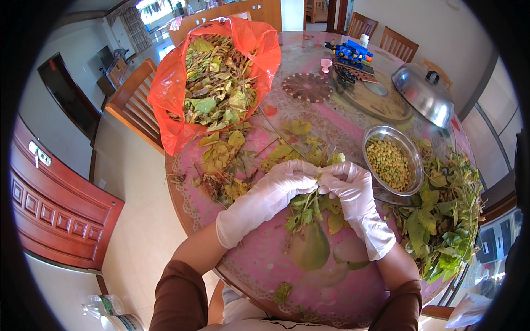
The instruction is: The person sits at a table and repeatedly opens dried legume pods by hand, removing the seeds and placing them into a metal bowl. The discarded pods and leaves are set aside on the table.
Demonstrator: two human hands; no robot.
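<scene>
White gloves cover both my hands, which meet over the near middle of the table. Between the fingertips of my left hand (290,178) and my right hand (345,182), a leafy green sprig (307,209) is pinched, its leaves hanging below. The fingers partly hide its upper end, where a small yellow-green bit shows. To the right of my right hand stands a steel bowl (419,167) of shelled green and yellow beans (387,161). Leafy bean plants (434,211) are heaped beyond it, near the right edge. Loose yellowing leaves (219,155) lie left of and behind my hands.
A red plastic bag (163,111) full of dried leaves and pods sits at the back left. Further back are a round brown trivet (307,87), a blue toy vehicle (352,50), a wooden board (393,105) and a domed metal lid (422,93). A chair (134,99) stands left.
</scene>
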